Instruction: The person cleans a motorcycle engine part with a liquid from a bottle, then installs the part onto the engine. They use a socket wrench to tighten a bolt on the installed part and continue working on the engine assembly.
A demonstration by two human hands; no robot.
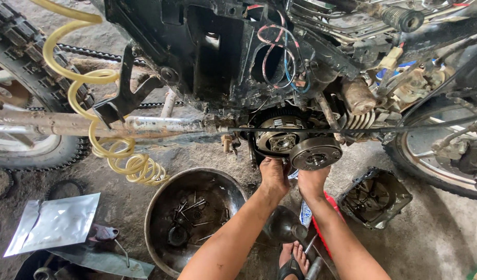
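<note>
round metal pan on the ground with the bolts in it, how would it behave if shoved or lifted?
The metal pan looks rigid and oily, so probably slippery at the rim. Its rounded bowl shape may rock or tip if pushed. The loose bolts inside would likely slide and rattle.

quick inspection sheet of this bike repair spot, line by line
surface: bare, stained concrete floor, gritty and oily.
job's things: round clutch assembly on the open engine side; toothed gear behind it.
clutter: metal bowl with bolts and small parts; removed engine cover lying inside-up on the floor; silver foil pouch; dark funnel.
hands: left hand and right hand both up under the clutch assembly; the exact grip is hidden.
cables: coiled yellow air hose hanging left; loose red and blue wires in the frame.
surroundings: knobby rear tyre left, front wheel right, sandalled foot below.
</note>
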